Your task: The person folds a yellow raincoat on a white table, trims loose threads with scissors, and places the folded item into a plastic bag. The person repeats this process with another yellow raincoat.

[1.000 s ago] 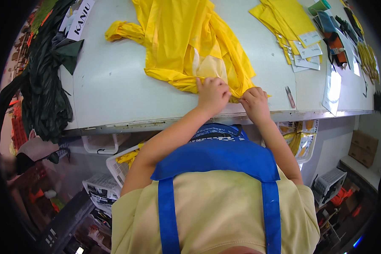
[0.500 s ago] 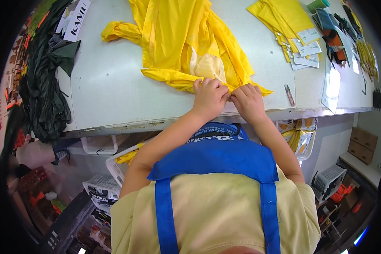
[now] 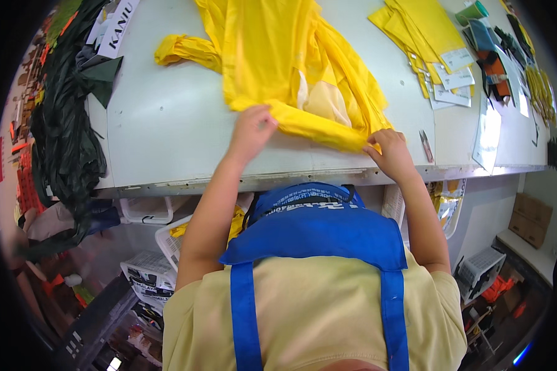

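A yellow garment [image 3: 263, 62], seemingly a raincoat, lies spread on the pale worktable, its lower edge folded into a long band near the table front. A cream mesh lining [image 3: 327, 102] shows in its opening. My left hand [image 3: 249, 135], slightly blurred, has its fingers closed at the left part of the band. At the band's right end my right hand [image 3: 392, 154] pinches the yellow fabric between thumb and fingers. One sleeve [image 3: 185, 49] lies bunched to the left. Small snips [image 3: 426, 146] rest on the table just right of my right hand.
Folded yellow pieces [image 3: 424, 31] with white labels are stacked at the far right, beside a green roll [image 3: 471, 12]. Dark green fabric [image 3: 65, 130] hangs over the left side near a white box [image 3: 114, 31]. White baskets [image 3: 145, 210] stand under the table edge [image 3: 185, 185].
My hands were close together at the band's middle. Now they are apart, the left moved left and the right slightly right. The folded edge is stretched between them, and the garment has shifted slightly right.
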Tool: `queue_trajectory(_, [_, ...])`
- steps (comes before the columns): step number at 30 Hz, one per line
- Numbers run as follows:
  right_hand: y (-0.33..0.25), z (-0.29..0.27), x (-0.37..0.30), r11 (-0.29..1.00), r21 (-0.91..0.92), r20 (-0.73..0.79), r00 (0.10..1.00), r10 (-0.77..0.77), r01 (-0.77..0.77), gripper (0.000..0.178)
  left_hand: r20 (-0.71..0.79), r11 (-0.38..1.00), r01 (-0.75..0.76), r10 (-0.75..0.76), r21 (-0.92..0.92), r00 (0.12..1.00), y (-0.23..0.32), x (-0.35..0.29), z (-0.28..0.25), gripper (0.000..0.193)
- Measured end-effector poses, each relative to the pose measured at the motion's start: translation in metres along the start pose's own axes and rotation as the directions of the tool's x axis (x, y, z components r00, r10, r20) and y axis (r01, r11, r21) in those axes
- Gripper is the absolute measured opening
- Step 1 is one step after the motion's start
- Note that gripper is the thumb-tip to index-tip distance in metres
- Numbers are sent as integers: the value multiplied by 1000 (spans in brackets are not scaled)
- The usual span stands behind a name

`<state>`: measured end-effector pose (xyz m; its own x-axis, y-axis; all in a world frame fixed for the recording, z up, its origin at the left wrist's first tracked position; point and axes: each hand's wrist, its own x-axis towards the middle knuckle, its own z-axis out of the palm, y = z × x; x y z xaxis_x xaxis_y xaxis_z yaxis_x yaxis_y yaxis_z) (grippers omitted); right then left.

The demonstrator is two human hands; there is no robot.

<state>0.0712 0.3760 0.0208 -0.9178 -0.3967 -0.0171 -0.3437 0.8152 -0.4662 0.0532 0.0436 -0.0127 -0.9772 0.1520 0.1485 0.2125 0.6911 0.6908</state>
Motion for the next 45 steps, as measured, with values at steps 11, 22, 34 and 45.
queue_trajectory(11, [-77, 106, 152, 998, 13, 200, 978, 52, -56, 38, 236, 886, -125, 252, -447, 939, 54, -30, 35, 14])
queue_trajectory(22, [-108, 1, 95, 786, 572, 119, 924, -363, 235, 42, 363, -119, 343, -332, -932, 871, -39, 88, -39, 67])
queue_trajectory(34, [-81, 0, 82, 636, 759, 584, 577, -570, -139, 29, 204, 113, 285, -461, -952, 864, -66, 120, -65, 35])
queue_trajectory(45, [193, 24, -47, 451, -116, -324, 463, 825, -885, 43, 131, 123, 266, -633, -956, 763, -52, -55, -75, 37])
